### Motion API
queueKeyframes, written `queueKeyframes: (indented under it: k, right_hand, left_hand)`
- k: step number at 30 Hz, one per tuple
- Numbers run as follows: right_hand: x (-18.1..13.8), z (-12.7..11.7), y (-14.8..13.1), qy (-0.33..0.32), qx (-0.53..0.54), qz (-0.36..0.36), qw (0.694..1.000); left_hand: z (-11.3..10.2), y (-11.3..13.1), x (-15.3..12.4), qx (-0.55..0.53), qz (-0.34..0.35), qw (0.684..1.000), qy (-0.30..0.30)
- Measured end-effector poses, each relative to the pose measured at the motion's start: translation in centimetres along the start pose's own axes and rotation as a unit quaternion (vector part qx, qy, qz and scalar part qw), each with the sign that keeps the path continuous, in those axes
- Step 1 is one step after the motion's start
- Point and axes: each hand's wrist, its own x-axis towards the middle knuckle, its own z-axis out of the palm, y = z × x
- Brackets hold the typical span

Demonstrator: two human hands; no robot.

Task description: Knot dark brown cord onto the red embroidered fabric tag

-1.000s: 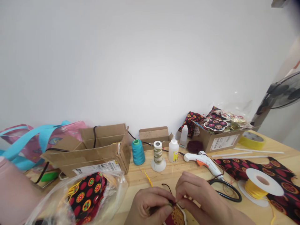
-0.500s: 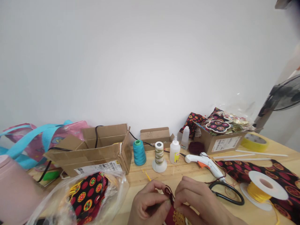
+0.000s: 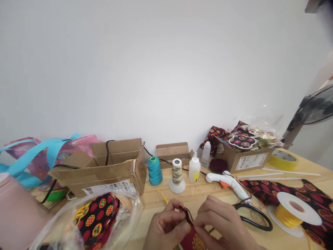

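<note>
At the bottom middle, a dark red fabric pouch [image 3: 189, 239] with a gold embroidered-looking pattern is between my two hands; its lower part is cut off by the frame. A dark red cord [image 3: 186, 212] forms a loop at its top. My left hand [image 3: 166, 227] pinches the cord near its base between thumb and finger. Closed at the pouch's upper right edge, my right hand [image 3: 221, 224] has its fingertips pressed together there, with a bit of cord showing below them. Just beyond my left hand a yellow thread [image 3: 163, 197] lies on the wooden table [image 3: 145, 208].
A hot glue gun [image 3: 231, 184], black-handled scissors [image 3: 256, 217] and a yellow cord spool [image 3: 288, 215] lie to the right. Thread cones [image 3: 155, 172] and a glue bottle [image 3: 194, 170] stand ahead. Cardboard boxes [image 3: 104, 177] line the wall. A plastic bag [image 3: 130, 211] sits left.
The cord loop has tipped slightly left, and more of the pouch's gold pattern shows. My right hand has shifted a little to the right. Both hands keep their grip.
</note>
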Motion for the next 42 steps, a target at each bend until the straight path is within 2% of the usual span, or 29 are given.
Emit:
queueKeyframes:
  k: [4, 10, 13, 16, 20, 22, 24, 27, 30, 33, 35, 36, 37, 38, 42]
  right_hand:
    - [-0.5, 0.7, 0.3, 0.013, -0.032, -0.028, 0.999]
    - [-1.3, 1.2, 0.2, -0.022, -0.112, -0.053, 0.992]
    - [-0.9, 0.7, 0.1, -0.045, -0.076, -0.058, 0.994]
    - [-0.4, -0.2, 0.0, -0.034, 0.011, 0.046, 0.998]
    - [-0.4, -0.4, 0.3, -0.064, 0.064, 0.238, 0.967]
    - [-0.7, 0.1, 0.5, -0.088, 0.104, 0.304, 0.943]
    - [-0.9, 0.7, 0.8, -0.087, 0.19, 0.369, 0.906]
    - [-0.8, 1.0, 1.2, -0.073, 0.355, 0.45, 0.816]
    - [-0.6, 0.9, 1.5, -0.087, 0.462, 0.498, 0.729]
    - [-0.7, 0.8, 1.6, -0.083, 0.533, 0.526, 0.658]
    - [-0.7, 0.7, 1.5, -0.063, 0.561, 0.54, 0.624]
    - [-0.7, 0.7, 1.4, -0.06, 0.562, 0.546, 0.619]
    - [-0.7, 0.6, 1.3, -0.064, 0.55, 0.548, 0.627]
    - [-0.7, 0.6, 1.1, -0.076, 0.527, 0.543, 0.65]
    - [-0.8, 0.4, 0.9, -0.133, 0.366, 0.474, 0.79]
  left_hand:
    - [0.0, 0.1, 0.0, -0.003, -0.033, 0.999, -0.011]
    - [0.4, -0.6, 0.0, -0.106, -0.06, 0.992, -0.005]
    - [0.1, -0.6, 0.1, -0.074, -0.061, 0.995, -0.028]
    - [-0.2, -0.4, 0.2, 0.054, -0.019, 0.997, -0.047]
    - [-0.1, -0.3, 0.2, 0.179, 0.008, 0.983, -0.047]
    - [0.1, -0.4, 0.1, 0.203, -0.014, 0.978, -0.048]
    - [0.2, -0.5, 0.0, 0.197, -0.06, 0.978, -0.045]
    - [0.3, -0.9, -0.1, 0.159, -0.118, 0.979, -0.041]
    - [0.3, -1.2, -0.1, 0.136, -0.144, 0.979, -0.038]
    - [0.2, -1.3, -0.1, 0.143, -0.153, 0.977, -0.03]
    - [0.1, -1.2, -0.1, 0.147, -0.152, 0.977, -0.03]
    - [0.1, -1.1, 0.0, 0.145, -0.151, 0.977, -0.031]
    - [0.1, -1.0, 0.0, 0.143, -0.151, 0.978, -0.031]
    - [0.1, -1.0, 0.0, 0.14, -0.152, 0.978, -0.031]
    - [0.1, -1.1, 0.0, 0.132, -0.159, 0.978, -0.038]
